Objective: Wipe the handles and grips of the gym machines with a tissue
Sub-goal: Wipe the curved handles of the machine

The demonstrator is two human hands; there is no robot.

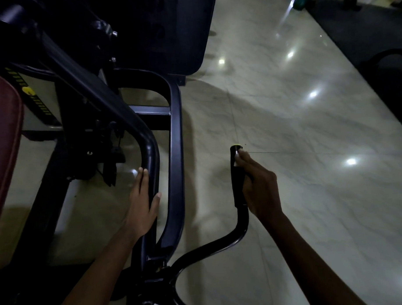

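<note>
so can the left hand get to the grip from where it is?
Probably yes, with a reach across. The left hand rests on the frame tube; only open floor lies between it and the grip, though the right hand already covers most of it.

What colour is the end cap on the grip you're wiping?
Yellow-green; the end cap tops the black grip, seen in the head view.

A glossy, pale marble-tiled floor (273, 108) mirrors bright ceiling lights. The black tubular frame (175, 139) of a gym machine stands directly on it at left. A dark mat (350, 28) covers the floor's far right corner.
</note>
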